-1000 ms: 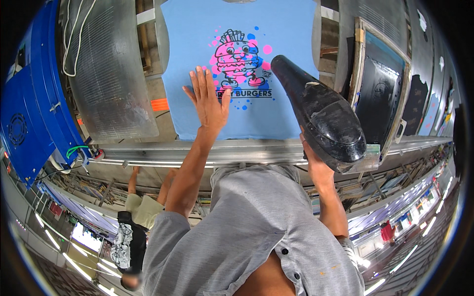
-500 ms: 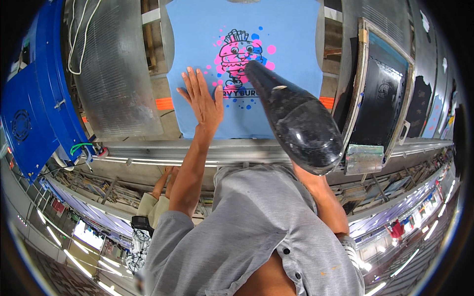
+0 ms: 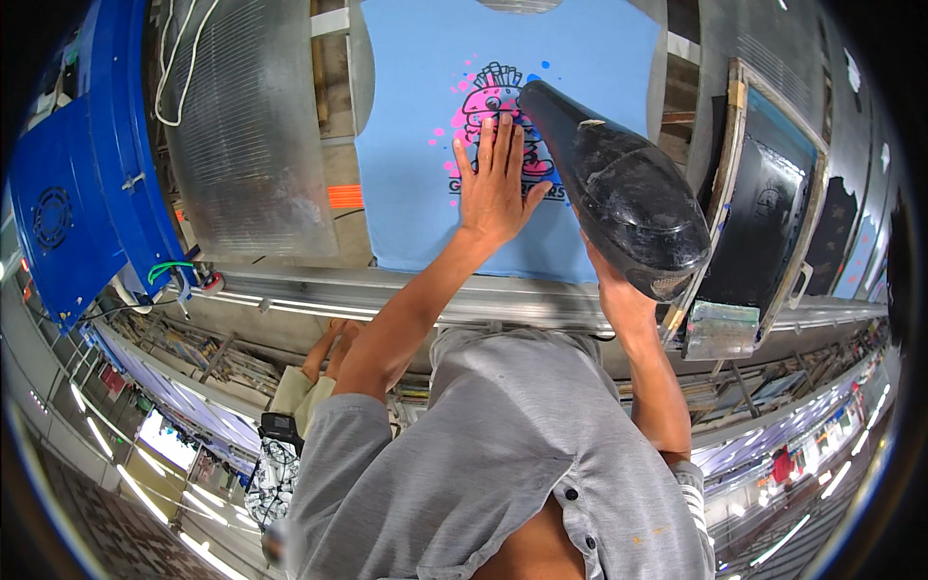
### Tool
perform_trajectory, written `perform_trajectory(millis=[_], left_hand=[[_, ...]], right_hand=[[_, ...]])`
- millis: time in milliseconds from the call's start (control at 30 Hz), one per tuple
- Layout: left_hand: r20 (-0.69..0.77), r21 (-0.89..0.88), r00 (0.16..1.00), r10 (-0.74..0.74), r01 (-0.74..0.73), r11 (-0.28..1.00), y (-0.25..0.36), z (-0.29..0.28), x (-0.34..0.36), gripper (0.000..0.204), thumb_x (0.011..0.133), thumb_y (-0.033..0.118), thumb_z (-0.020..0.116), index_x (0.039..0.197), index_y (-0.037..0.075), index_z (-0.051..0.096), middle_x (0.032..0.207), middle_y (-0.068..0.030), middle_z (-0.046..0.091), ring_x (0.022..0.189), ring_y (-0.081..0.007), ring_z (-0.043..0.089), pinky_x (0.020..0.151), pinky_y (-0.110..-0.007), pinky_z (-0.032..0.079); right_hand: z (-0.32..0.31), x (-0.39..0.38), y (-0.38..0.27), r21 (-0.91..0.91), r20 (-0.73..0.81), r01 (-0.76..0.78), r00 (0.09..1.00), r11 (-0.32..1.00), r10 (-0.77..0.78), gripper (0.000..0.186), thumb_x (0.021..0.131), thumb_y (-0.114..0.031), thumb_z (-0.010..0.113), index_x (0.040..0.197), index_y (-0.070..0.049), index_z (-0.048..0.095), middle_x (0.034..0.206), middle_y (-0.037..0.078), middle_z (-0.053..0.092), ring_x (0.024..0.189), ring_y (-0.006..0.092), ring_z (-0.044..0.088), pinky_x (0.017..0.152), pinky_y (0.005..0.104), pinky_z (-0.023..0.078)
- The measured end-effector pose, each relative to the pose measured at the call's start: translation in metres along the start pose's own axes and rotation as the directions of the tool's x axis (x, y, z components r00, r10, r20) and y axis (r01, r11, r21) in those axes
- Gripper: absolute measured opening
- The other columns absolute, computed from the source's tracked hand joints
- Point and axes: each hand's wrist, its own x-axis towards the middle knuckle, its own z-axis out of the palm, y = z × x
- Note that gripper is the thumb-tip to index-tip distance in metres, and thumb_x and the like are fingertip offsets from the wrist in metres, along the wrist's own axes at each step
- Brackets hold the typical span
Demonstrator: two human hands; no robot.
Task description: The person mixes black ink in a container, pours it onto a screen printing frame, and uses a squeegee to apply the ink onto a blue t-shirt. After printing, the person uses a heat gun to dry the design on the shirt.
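Observation:
A light blue shirt panel (image 3: 416,106) lies flat before me, printed with a pink, blue and black burger cartoon (image 3: 478,103) and dark lettering below it. Over the lower part of that print my left hand (image 3: 495,201) is laid flat, fingers stretched upward and slightly spread. My right hand (image 3: 621,293) is wrapped round a black hair dryer (image 3: 633,193); its grip and most of my fingers are hidden under the dryer's body. The nozzle points up and left over the print, close to the fingertips of my left hand.
A framed printing screen (image 3: 773,193) leans at the right, with a squeegee (image 3: 720,331) at its lower end. Metal boards (image 3: 246,145) flank the shirt. At far left stands a blue machine (image 3: 82,193). A metal rail (image 3: 387,287) runs along the near edge. Another person's legs (image 3: 314,372) show at lower left.
My left hand has slid right, from the shirt's left side onto the print. The hair dryer has risen slightly in view, its nozzle now nearer the top of the print.

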Motion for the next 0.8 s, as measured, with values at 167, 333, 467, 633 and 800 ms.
perform_trajectory(millis=[167, 333, 467, 633, 800], left_hand=[[0.011, -0.006, 1.000, 0.019, -0.019, 1.000, -0.003, 0.002, -0.014, 0.083, 0.088, 0.052, 0.060, 0.146, -0.003, 0.037, 0.158, -0.0185, 0.024, 0.148, -0.0360, 0.017, 0.109, -0.070, 0.014], [0.006, -0.109, 0.998, 0.058, -0.057, 0.992, -0.006, 0.010, -0.051, 0.082, 0.087, 0.049, 0.063, 0.145, -0.002, 0.037, 0.158, -0.0172, 0.025, 0.147, -0.0363, 0.019, 0.108, -0.071, 0.015], [0.066, -0.163, 0.998, 0.014, -0.003, 0.987, -0.006, 0.009, -0.085, 0.083, 0.086, 0.048, 0.063, 0.145, -0.004, 0.036, 0.159, -0.0191, 0.023, 0.147, -0.0377, 0.018, 0.109, -0.070, 0.014], [0.076, -0.170, 0.981, -0.177, 0.188, 0.967, -0.028, 0.003, -0.118, 0.085, 0.091, 0.047, 0.057, 0.147, -0.009, 0.028, 0.158, -0.0260, 0.017, 0.148, -0.0428, 0.012, 0.112, -0.069, 0.006], [-0.197, -0.236, 0.913, -0.359, 0.311, 0.921, -0.063, 0.013, -0.127, 0.076, 0.096, 0.034, 0.046, 0.150, -0.009, 0.016, 0.158, -0.0305, 0.011, 0.147, -0.0472, 0.006, 0.113, -0.066, 0.000]], right_hand=[[0.008, 0.006, 0.007, -0.078, 0.037, 0.134, 0.991, 0.988, -0.131, 0.018, 0.083, 0.000, 0.070, 0.100, -0.001, 0.070, 0.100, 0.011, 0.071, 0.092, 0.0256, 0.067, 0.082, 0.0371, 0.051], [0.020, 0.011, 0.006, 0.114, -0.021, 0.040, 0.999, 0.993, -0.038, 0.019, 0.080, 0.003, 0.072, 0.099, -0.001, 0.070, 0.101, 0.010, 0.071, 0.088, 0.0243, 0.068, 0.079, 0.0372, 0.052], [0.027, 0.002, 0.022, 0.111, 0.014, 0.097, 0.995, 0.989, -0.100, 0.041, 0.076, 0.000, 0.077, 0.114, 0.002, 0.061, 0.105, 0.012, 0.068, 0.094, 0.0252, 0.066, 0.083, 0.0368, 0.052], [0.032, -0.047, 0.048, 0.018, 0.065, 0.040, 0.997, 0.999, -0.041, 0.065, 0.068, -0.006, 0.083, 0.124, 0.004, 0.052, 0.109, 0.014, 0.065, 0.100, 0.0254, 0.065, 0.089, 0.0348, 0.050], [0.029, -0.044, 0.010, 0.206, 0.310, -0.069, 0.951, 0.976, 0.001, 0.045, 0.079, -0.005, 0.075, 0.122, -0.001, 0.061, 0.117, 0.015, 0.067, 0.108, 0.0251, 0.064, 0.094, 0.0378, 0.050]])
